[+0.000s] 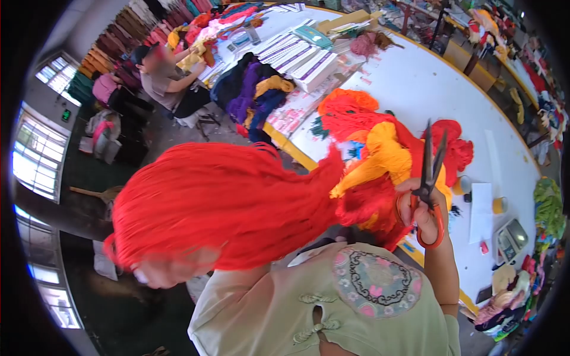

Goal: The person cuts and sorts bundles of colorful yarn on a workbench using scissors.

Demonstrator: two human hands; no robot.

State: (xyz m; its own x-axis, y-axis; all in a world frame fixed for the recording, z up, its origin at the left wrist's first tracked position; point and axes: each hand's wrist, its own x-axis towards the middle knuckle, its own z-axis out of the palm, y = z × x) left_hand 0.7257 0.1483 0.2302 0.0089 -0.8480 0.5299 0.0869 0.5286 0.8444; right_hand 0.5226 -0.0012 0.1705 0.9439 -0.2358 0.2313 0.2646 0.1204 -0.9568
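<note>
A wide hank of red yarn (237,202) stretches across the view, from the table side to my left hand (178,267). That hand is blurred at the hank's lower left end, its fingers wrapped in the strands. In my right hand (424,216) are scissors (428,172) with orange-red handles; the dark blades point up and stand slightly apart. Yellow yarn (383,154) and more red yarn lie on the table beside that hand. Orange yarn (347,102) is behind them.
The white table (427,83) has a yellow edge. On it are stacked white boxes (314,68), dark and purple yarn (246,92), a scale (512,240) and a paper sheet (481,210). A seated person (163,80) works at the far left; another person (107,89) is behind.
</note>
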